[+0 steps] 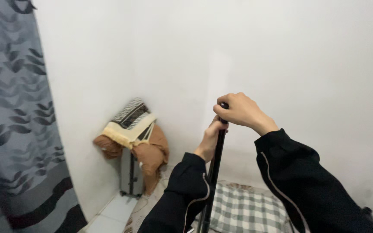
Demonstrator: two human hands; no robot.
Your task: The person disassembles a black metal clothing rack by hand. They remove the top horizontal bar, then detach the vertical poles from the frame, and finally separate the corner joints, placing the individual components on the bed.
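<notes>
A thin black pole (214, 168) stands nearly upright in front of me, running from the bottom edge up to chest height. My right hand (239, 110) is closed over its top end. My left hand (210, 139) grips the shaft just below, fingers wrapped around it. Both arms wear black sleeves with a pale stripe. The pole's lower end is out of view.
White walls meet in a corner ahead. A grey suitcase (130, 172) stands in that corner with brown cloth and a striped pillow (131, 123) piled on it. A checked green-and-white cushion (242, 209) lies on the floor below. A grey leaf-patterned curtain (16, 125) hangs at left.
</notes>
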